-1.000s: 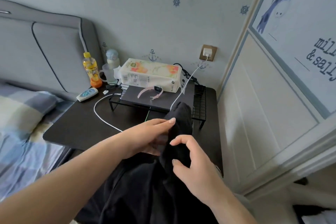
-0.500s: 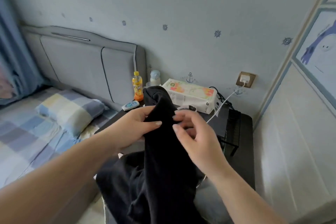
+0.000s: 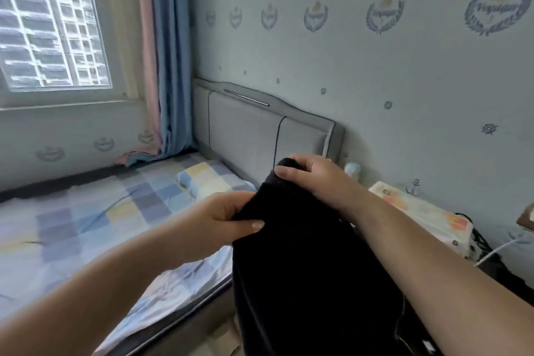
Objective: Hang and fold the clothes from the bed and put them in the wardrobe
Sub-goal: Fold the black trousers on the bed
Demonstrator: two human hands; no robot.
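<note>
Bedroom: wall (image 3: pixel 375 72) with nautical print, window (image 3: pixel 52 20) far left, blue curtain (image 3: pixel 170 52) beside it. Bed (image 3: pixel 86 225) with checked sheet runs along the left, grey headboard (image 3: pixel 260 130) behind, pillow (image 3: pixel 202 179) at its foot.

Black garment (image 3: pixel 312 269) is held up in the air just beside the bed edge, hanging down out of frame. View has swung left since a second ago: bedside table mostly gone, only the tissue box (image 3: pixel 422 211) and white cable (image 3: pixel 497 251) show at right.

Left hand (image 3: pixel 219 217) pinches the garment's side, thumb on top. Right hand (image 3: pixel 315 179) grips the top end, fingers curled over it. Hands now further apart along the fabric. Likely spreading it out to fold on the bed; wardrobe step not started.
</note>
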